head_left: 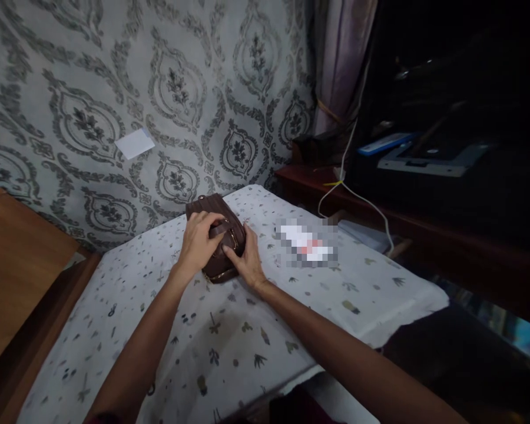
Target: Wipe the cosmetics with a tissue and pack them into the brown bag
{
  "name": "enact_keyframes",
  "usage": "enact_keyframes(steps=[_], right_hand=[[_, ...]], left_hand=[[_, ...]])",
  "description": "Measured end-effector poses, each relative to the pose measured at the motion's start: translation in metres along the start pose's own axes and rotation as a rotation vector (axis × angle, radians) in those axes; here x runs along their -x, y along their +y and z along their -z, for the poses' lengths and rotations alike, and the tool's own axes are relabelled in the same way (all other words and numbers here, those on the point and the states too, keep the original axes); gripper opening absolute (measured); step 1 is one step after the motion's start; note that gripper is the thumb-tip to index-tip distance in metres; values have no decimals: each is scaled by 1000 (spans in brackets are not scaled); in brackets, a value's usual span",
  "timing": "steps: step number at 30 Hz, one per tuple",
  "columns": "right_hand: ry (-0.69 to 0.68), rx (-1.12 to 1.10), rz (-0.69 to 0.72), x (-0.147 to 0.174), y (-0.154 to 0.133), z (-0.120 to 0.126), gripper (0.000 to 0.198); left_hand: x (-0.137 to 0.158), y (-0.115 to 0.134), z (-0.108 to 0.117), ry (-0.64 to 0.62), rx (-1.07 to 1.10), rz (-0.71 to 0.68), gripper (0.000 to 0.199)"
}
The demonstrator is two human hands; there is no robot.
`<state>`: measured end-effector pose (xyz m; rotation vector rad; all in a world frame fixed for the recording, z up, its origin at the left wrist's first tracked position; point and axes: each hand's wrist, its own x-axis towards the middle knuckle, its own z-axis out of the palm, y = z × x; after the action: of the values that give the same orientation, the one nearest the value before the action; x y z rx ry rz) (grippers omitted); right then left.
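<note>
A small brown leather-like handbag (pixel 223 274) with gold-coloured zip or chain trim lies on the cloth-covered table. Over its top, my left hand (pixel 199 238) curls its fingers and thumb around a strap or flap of the bag. My right hand (pixel 250 259) grips the bag's right side, thumb on the front face and fingers behind. Part of the bag is covered by both hands, so the exact spot the left fingertips hold is hard to make out.
A patterned white cloth (pixel 229 335) covers the table. A blurred white-and-red item (pixel 307 242) lies to the right of the bag. A white cable (pixel 366 200) hangs by a dark shelf (pixel 304 176). Wooden furniture (pixel 22 253) stands at left, and wallpaper backs the table.
</note>
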<state>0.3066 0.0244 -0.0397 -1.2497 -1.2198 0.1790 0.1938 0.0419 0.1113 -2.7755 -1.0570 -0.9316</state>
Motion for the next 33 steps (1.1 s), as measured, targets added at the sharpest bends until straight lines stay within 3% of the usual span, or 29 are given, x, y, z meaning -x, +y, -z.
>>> enact_keyframes(steps=[7, 14, 19, 33], right_hand=[[-14, -17, 0, 0, 4, 0, 84], [-45, 32, -6, 1, 1, 2, 76], [-50, 74, 7, 1, 2, 2, 75], [-61, 90, 47, -3, -2, 8, 75]], left_hand=[[-9, -6, -10, -83, 19, -50, 10], [-3, -4, -26, 102, 81, 86, 9], [1, 2, -35, 143, 38, 139, 10], [8, 6, -27, 42, 40, 60, 6]])
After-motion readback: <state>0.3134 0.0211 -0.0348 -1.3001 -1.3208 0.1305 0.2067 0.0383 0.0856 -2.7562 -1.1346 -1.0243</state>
